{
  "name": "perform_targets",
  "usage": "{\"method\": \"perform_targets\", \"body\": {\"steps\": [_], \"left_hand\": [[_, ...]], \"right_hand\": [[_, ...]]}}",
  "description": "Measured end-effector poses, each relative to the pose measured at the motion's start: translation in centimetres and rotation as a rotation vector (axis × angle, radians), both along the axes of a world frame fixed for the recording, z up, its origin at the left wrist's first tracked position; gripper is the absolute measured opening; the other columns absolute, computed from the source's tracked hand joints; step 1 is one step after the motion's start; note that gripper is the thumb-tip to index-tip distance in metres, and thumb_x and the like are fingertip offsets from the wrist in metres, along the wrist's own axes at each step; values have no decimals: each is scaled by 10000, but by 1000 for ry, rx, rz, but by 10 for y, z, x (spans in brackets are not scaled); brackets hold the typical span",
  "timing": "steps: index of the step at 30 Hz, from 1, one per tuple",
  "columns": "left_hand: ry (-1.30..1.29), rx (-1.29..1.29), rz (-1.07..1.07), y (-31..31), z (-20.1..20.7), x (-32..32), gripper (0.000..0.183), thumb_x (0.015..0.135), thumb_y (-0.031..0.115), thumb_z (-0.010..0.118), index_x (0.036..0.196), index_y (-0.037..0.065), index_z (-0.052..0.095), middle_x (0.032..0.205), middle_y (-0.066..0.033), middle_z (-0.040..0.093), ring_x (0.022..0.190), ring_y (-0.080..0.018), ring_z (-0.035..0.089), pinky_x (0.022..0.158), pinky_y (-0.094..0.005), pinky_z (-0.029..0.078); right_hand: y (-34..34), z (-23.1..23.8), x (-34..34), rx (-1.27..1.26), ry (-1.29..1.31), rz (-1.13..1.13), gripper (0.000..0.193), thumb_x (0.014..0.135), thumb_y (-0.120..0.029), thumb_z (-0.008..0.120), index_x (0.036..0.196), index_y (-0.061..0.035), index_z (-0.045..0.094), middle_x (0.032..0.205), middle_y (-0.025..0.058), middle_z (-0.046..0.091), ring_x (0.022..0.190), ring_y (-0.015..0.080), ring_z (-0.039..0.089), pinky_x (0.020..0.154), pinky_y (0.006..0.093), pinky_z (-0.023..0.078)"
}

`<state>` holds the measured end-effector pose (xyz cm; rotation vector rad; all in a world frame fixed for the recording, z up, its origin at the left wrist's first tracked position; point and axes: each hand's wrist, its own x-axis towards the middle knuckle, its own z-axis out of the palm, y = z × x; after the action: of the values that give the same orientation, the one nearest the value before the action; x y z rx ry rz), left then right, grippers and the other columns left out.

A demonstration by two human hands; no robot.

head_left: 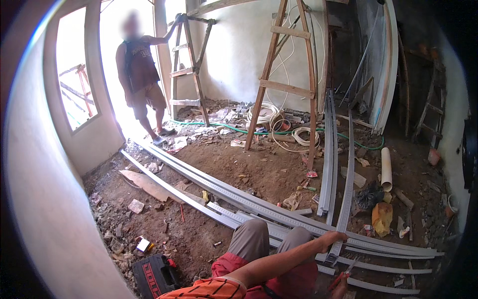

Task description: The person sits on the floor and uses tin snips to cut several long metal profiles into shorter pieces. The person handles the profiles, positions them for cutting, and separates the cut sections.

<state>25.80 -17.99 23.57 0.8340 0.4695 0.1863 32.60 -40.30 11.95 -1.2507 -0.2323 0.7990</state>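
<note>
My left hand [332,241] reaches across my knees. Its fingers are closed around the near end of a long galvanised metal channel [347,184], which runs away from me toward the back wall. Just below that end, at the lower edge, my right hand [340,288] is closed on a red-handled hand tool [350,268] that looks like metal snips. The tool's tip points up toward the channel's end; the hand hides part of it. Under the held channel, several more metal channels [239,198] lie crosswise on the dirt floor.
A person [142,65] stands in the bright doorway, one hand on a wooden trestle [185,73]. A taller wooden ladder [286,89] stands nearer. Coiled white cable [265,114], a green hose [226,126], a white pipe [386,169] and a black tool case [155,277] lie around.
</note>
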Motion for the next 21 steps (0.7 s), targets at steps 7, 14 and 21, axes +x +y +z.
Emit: {"method": "perform_targets", "body": {"steps": [7, 14, 21], "left_hand": [[-68, 506, 20, 3, -13, -1, 261, 726, 189, 629, 948, 52, 640, 937, -47, 602, 946, -164, 556, 782, -305, 452], [114, 152, 30, 5, 11, -12, 220, 747, 126, 626, 929, 1, 634, 861, -80, 633, 747, -198, 616, 659, -334, 510], [112, 48, -19, -6, 11, -9, 188, 752, 92, 607, 890, -30, 569, 770, -122, 603, 649, -217, 603, 595, -361, 521]], "right_hand": [[3, -6, 14, -3, 16, 72, 288, 803, -342, 637, 942, -102, 560, 711, -6, 521, 577, 122, 499, 488, 251, 384], [-2, 49, -20, -85, -48, 85, 492, 887, -372, 528, 1269, -65, 478, 1039, 21, 557, 961, 145, 499, 861, 291, 365], [-15, 33, -17, -131, -93, -103, 314, 878, -284, 543, 1119, -85, 564, 855, -37, 545, 782, 95, 514, 691, 257, 403]]}}
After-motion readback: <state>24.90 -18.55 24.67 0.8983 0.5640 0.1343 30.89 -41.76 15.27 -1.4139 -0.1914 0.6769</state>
